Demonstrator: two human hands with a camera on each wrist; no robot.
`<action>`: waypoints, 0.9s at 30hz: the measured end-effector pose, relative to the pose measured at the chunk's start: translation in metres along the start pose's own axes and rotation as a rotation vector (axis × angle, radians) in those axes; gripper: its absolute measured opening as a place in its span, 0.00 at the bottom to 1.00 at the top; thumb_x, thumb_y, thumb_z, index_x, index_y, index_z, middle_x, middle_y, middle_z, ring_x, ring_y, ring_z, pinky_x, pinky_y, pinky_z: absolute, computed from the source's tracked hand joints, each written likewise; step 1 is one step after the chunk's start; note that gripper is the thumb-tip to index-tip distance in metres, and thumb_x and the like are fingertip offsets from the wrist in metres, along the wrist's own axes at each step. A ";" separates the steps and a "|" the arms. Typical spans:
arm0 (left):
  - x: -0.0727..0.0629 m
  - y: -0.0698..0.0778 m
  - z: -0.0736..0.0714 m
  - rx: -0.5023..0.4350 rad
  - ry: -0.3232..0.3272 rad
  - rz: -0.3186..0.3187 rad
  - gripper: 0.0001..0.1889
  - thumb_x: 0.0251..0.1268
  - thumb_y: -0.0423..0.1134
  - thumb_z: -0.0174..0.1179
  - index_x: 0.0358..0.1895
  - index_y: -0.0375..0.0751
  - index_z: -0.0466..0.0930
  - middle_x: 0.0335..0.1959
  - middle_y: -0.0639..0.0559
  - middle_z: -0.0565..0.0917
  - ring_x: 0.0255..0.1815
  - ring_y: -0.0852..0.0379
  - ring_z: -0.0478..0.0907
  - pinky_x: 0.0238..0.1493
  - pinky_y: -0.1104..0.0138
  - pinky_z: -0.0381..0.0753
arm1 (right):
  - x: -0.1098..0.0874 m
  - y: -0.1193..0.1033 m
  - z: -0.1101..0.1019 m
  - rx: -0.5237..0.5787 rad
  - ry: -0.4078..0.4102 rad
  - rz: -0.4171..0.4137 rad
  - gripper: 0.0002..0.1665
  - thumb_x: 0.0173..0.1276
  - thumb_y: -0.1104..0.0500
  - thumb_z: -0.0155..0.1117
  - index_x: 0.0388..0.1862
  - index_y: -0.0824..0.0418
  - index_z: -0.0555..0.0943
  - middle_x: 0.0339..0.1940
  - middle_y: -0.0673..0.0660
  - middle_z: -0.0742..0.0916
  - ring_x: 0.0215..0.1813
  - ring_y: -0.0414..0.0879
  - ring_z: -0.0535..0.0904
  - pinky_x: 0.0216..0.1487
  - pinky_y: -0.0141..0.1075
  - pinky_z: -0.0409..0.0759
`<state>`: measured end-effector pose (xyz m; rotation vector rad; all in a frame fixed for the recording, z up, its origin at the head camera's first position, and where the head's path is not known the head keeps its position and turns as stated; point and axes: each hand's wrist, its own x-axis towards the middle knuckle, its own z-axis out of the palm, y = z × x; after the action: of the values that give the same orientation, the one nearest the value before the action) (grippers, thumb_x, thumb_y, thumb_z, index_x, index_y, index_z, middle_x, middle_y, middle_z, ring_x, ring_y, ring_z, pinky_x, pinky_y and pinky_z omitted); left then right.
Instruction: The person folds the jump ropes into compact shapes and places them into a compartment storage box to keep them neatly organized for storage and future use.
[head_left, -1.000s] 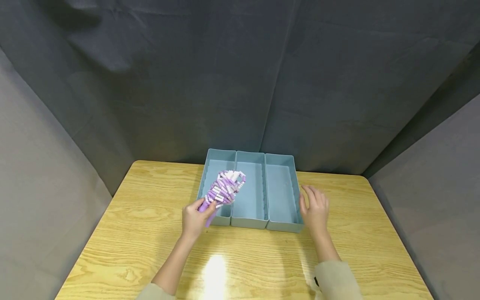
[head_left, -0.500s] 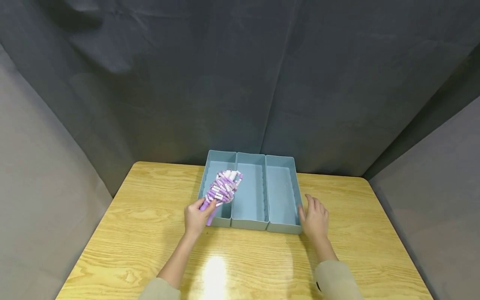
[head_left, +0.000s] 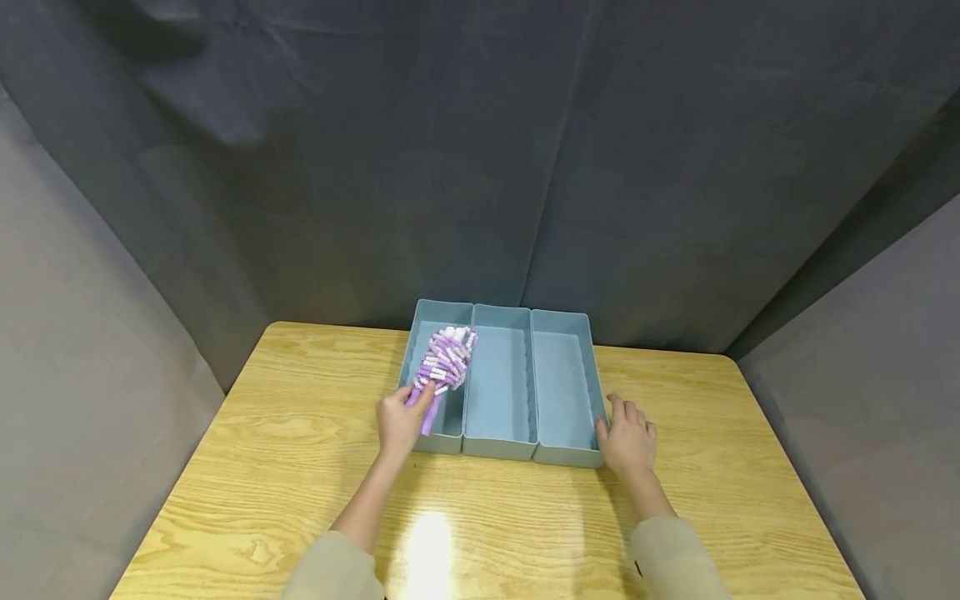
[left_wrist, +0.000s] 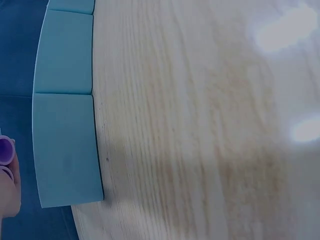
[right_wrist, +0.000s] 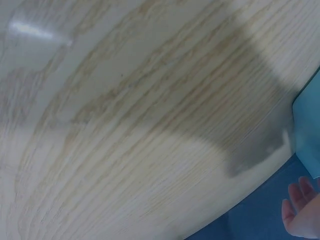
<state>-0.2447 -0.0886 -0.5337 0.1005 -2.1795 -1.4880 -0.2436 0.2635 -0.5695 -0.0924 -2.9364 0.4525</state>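
Note:
My left hand grips a beaded jump rope by its purple handles. The purple-and-white beaded cord is bundled up and hangs over the left blue bin. In the left wrist view, the round hollow ends of the handles show beside the hand at the left edge. My right hand rests at the outer side of the right blue bin, its thumb right at the rim and its fingers loosely bent. Part of this hand appears low in the right wrist view.
Between the outer bins stands a middle blue bin, the three side by side at the back of a wooden table. Dark cloth hangs behind the table, with grey panels at both sides.
My left hand has moved slightly forward and right, carrying the jump rope farther over the left bin. The right hand has come down and settled against the right bin's side.

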 end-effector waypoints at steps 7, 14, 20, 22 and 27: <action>0.011 -0.001 0.009 0.031 0.006 -0.123 0.19 0.54 0.46 0.64 0.18 0.31 0.78 0.10 0.47 0.75 0.09 0.62 0.65 0.09 0.70 0.65 | -0.001 -0.002 -0.004 -0.003 -0.042 0.014 0.27 0.69 0.53 0.45 0.65 0.61 0.60 0.58 0.67 0.70 0.60 0.63 0.63 0.58 0.59 0.58; 0.020 -0.001 0.017 0.096 -0.003 -0.180 0.20 0.55 0.47 0.63 0.18 0.31 0.79 0.11 0.47 0.76 0.11 0.61 0.65 0.11 0.69 0.66 | 0.000 -0.001 -0.001 -0.006 -0.058 0.009 0.26 0.70 0.54 0.43 0.65 0.59 0.59 0.59 0.67 0.70 0.61 0.63 0.63 0.58 0.60 0.58; 0.026 -0.003 0.023 0.104 -0.032 -0.254 0.22 0.56 0.49 0.62 0.19 0.31 0.80 0.11 0.47 0.76 0.10 0.60 0.66 0.12 0.70 0.67 | 0.000 0.000 0.000 0.000 -0.056 -0.002 0.26 0.70 0.54 0.42 0.65 0.59 0.60 0.59 0.67 0.70 0.60 0.63 0.63 0.58 0.60 0.58; 0.027 -0.006 0.025 0.105 -0.055 -0.283 0.24 0.58 0.50 0.61 0.16 0.31 0.78 0.09 0.49 0.73 0.09 0.61 0.64 0.10 0.71 0.64 | 0.000 0.001 0.000 -0.001 -0.052 -0.009 0.25 0.71 0.55 0.42 0.65 0.60 0.60 0.59 0.67 0.70 0.60 0.63 0.63 0.58 0.60 0.59; 0.029 -0.015 0.030 0.113 -0.103 -0.374 0.25 0.59 0.52 0.59 0.12 0.35 0.74 0.07 0.54 0.69 0.08 0.62 0.62 0.09 0.72 0.61 | -0.001 0.000 0.001 -0.009 -0.040 -0.020 0.24 0.71 0.55 0.41 0.64 0.60 0.61 0.58 0.66 0.71 0.60 0.64 0.64 0.56 0.59 0.61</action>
<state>-0.2866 -0.0787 -0.5452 0.5043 -2.4252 -1.5913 -0.2427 0.2635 -0.5706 -0.0561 -2.9761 0.4440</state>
